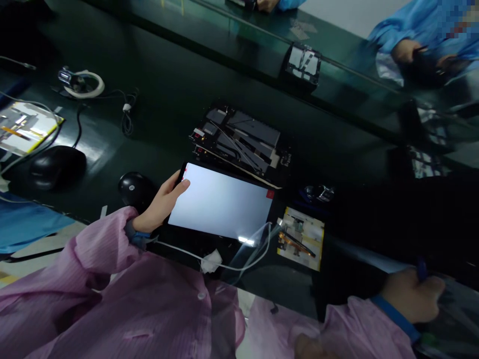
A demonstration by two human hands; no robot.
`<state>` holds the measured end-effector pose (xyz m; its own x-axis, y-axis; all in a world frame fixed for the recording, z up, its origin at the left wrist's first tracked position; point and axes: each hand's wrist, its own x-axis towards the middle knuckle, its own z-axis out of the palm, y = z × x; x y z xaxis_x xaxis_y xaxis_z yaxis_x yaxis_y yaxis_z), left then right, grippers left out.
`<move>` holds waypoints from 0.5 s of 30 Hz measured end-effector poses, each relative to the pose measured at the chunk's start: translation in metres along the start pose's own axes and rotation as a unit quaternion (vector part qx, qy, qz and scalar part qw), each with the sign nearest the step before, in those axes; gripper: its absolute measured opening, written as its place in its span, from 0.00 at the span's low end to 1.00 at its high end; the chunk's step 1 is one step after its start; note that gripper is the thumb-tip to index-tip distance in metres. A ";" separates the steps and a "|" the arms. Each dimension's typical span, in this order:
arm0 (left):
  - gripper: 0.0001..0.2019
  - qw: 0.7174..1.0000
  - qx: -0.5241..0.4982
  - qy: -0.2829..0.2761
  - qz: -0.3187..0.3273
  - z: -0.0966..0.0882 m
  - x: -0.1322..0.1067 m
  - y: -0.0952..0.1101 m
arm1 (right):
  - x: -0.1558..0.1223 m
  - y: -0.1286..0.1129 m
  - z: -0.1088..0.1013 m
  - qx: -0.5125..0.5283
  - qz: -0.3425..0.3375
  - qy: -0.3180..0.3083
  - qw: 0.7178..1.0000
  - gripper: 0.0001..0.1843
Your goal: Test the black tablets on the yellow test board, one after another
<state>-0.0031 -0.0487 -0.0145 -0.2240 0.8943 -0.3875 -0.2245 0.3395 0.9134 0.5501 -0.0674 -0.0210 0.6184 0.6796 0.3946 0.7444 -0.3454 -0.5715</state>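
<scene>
My left hand [160,202] grips the left end of a tablet [224,202], its thumb resting on the lit, nearly blank white screen. Small red marks show at the screen's corners. Close to the tablet's right edge runs a white cable [224,268], which loops back along the table's front. Far to the lower right, my right hand [409,295], blurred, is curled closed around a small blue thing [422,269] that I cannot make out. Beyond the tablet lies a stack of opened tablet bodies [239,142] with bare inner parts showing.
A taped card with circuit parts [301,239] lies right of the tablet, below a shiny metal item [320,193]. Left are a black mouse [56,167], a round black object [134,188] and coiled cables [84,85]. Co-workers in blue sleeves [396,25] work across the table.
</scene>
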 end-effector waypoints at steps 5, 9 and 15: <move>0.21 0.996 -0.061 0.036 -0.059 0.001 -0.002 0.000 | -0.005 0.001 -0.001 -0.088 0.049 0.080 0.992 0.19; 0.22 0.978 -0.122 0.012 -0.167 0.001 -0.004 0.007 | -0.005 0.004 -0.001 0.049 -0.098 0.077 0.991 0.16; 0.21 0.967 -0.143 0.000 -0.210 0.000 -0.002 0.019 | -0.055 -0.088 -0.023 0.197 -0.203 -0.109 0.953 0.07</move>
<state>-0.0073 -0.0437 0.0037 -0.0559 0.6953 -0.7165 -0.5480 0.5786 0.6042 0.4562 -0.0894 0.0239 0.2004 0.8384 0.5068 0.7317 0.2160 -0.6465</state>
